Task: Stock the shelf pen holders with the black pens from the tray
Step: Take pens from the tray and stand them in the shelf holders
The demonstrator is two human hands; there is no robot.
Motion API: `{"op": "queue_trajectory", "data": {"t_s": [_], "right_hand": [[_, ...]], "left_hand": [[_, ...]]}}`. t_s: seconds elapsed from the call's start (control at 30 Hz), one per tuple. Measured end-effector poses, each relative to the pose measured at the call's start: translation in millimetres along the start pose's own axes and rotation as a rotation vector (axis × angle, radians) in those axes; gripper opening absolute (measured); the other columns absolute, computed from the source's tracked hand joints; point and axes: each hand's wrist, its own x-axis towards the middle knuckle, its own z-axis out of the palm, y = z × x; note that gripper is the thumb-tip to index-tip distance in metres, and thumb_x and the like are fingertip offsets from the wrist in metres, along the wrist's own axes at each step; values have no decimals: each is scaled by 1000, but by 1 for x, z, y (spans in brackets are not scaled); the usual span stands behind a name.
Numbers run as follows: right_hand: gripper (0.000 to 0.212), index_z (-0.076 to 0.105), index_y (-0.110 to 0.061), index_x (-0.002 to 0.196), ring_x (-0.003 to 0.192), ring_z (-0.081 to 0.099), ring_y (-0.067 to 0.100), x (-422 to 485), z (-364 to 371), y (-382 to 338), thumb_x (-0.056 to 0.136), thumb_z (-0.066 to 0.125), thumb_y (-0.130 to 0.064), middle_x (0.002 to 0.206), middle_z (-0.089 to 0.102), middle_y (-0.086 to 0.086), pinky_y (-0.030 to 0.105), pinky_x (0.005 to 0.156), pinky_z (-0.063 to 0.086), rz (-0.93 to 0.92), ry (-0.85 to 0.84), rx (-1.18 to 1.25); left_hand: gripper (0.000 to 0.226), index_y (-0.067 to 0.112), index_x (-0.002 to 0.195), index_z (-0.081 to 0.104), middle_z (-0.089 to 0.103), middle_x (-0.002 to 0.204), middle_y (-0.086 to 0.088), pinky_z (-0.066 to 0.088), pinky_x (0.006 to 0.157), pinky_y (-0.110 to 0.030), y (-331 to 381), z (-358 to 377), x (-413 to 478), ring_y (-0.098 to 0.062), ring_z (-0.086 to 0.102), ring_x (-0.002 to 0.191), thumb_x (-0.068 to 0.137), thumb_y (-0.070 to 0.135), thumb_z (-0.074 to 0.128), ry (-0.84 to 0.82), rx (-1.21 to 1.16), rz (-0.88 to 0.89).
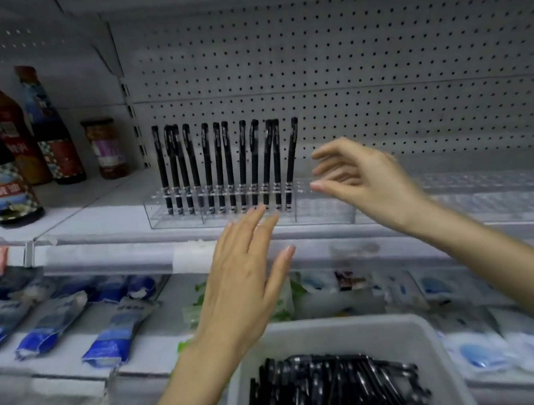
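A grey pegboard panel (375,59) rises behind a white shelf (102,216). Sauce bottles (7,157) and a jar (107,150) stand at left; blue packets (51,327) lie on the lower shelf (156,351). Dim light.

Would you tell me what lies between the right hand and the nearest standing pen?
Head view: only a bare stretch of the pen holder lies between the right hand and the rightmost pen.
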Motion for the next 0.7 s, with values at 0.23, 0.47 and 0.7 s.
{"op": "queue_trajectory", "data": {"t_s": [0.23, 0.47, 0.7], "right_hand": [[29, 68, -15, 104, 90, 62, 1, -79, 34, 17, 80, 68, -32, 99, 65, -5, 11, 80, 48, -43, -259, -2], [46, 67, -24, 110, 102, 56, -3, -167, 88, 69, 77, 60, -55, 110, 65, -13, 15, 89, 43, 201, -575, -44], [54, 52, -27, 130, 127, 44, 14, -217, 119, 118, 83, 60, -54, 135, 50, -7, 36, 106, 37, 352, -678, -272]], "left_hand": [[55, 13, 136, 50, 47, 144, -4, 18, 116, -33, -1, 11, -76, -17, 38, 135, 98, 48, 31, -79, -63, -102], [70, 27, 146, 36, 23, 153, 15, 17, 118, -35, -9, 35, -194, -4, 17, 142, 90, 67, 22, -300, -149, -440], [68, 39, 148, 6, -16, 146, 36, 4, 114, -19, -17, 45, -226, 25, -15, 129, 90, 61, 31, -442, -217, -624]]}}
